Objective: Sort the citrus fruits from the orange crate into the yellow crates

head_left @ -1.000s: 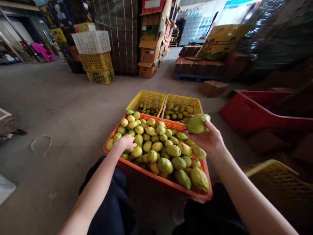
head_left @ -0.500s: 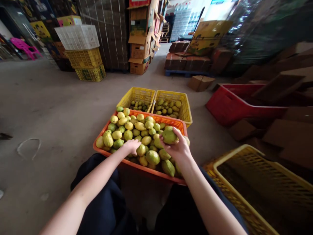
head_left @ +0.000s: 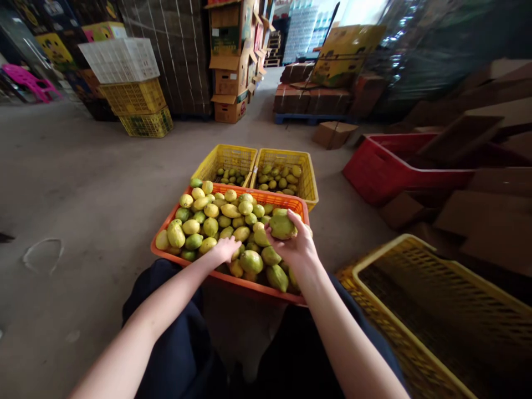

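Observation:
A heap of yellow and green lemons [head_left: 210, 226] fills the orange crate [head_left: 253, 287] in front of my knees. My right hand [head_left: 300, 244] is closed around a large green lemon [head_left: 282, 226], raised just over the right side of the heap. Lower and to the left, my left hand [head_left: 228, 249] rests in the front of the heap with its fingers curled over a lemon [head_left: 236, 254]. That lemon is mostly covered by the fingers. Other lemons, a greenish-yellow one [head_left: 251, 261] among them, lie between my two hands.
Behind the orange crate stand two yellow crates, a left [head_left: 224, 152] and a right [head_left: 310, 174], with lemons at the bottom. A larger yellow crate [head_left: 386, 252] is by my right leg. Further right are a red bin [head_left: 374, 172] and cardboard [head_left: 469, 216]. Stacked crates [head_left: 135, 97] stand back left.
The view has shifted slightly, so the crates appear further left. My left hand's fingers have moved over the lemon beside them. My right hand still holds the green lemon.

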{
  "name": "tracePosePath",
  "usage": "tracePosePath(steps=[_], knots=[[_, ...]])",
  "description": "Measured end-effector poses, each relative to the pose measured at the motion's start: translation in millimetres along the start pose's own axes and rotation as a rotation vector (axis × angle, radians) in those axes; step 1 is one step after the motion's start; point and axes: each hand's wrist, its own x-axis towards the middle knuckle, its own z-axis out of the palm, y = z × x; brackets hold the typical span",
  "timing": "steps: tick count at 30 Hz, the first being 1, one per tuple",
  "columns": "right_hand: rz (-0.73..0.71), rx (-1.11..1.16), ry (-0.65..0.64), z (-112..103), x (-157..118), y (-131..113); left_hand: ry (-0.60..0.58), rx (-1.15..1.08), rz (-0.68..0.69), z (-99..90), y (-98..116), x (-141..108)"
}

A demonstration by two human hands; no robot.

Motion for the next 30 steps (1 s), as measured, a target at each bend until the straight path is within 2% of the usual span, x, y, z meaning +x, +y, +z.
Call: tracePosePath(steps=[4,8,11,13,15,16,18,20,22,24,28,30], knots=[[-0.035,-0.045,-0.01,-1,0,-1,-0.001,-0.009,-0.001,-2.7,1,-1],[-0.004,-0.017,0.023,3,-3,-2,0.02,-0.035,-0.005,-11.8,-6,-5],[-0.01,-0.073,0.055,8,-5,-2,0.138,-0.162,-0.023,-27.1,-20,-16],[-0.028,-0.167,0.061,11,-6,0,0.312,-0.464,-0.025,-38.8,-29,-28],[-0.049,-0.258,0.042,14,-5,5,0.473,-0.935,0.009,-49.3,-34,-41],[-0.062,-0.3,0.016,15,-4,8,0.512,-1.181,0.035,-53.8,-33,-47],[-0.093,-0.38,-0.061,18,-3,17,0.505,-1.627,0.082,-61.5,-28,-58],[-0.135,-0.461,-0.152,21,-2,27,0.457,-1.956,0.109,-68.1,-21,-64],[-0.199,-0.538,-0.224,23,-1,36,0.434,-2.179,0.133,-73.9,-14,-67],[-0.271,-0.604,-0.294,25,0,44,0.465,-2.351,0.162,-78.4,-11,-68],[-0.354,-0.623,-0.421,31,0,52,0.659,-2.531,0.131,-82.1,-15,-63],[-0.411,-0.625,-0.391,35,0,53,0.739,-2.511,0.056,-82.5,-17,-57]])
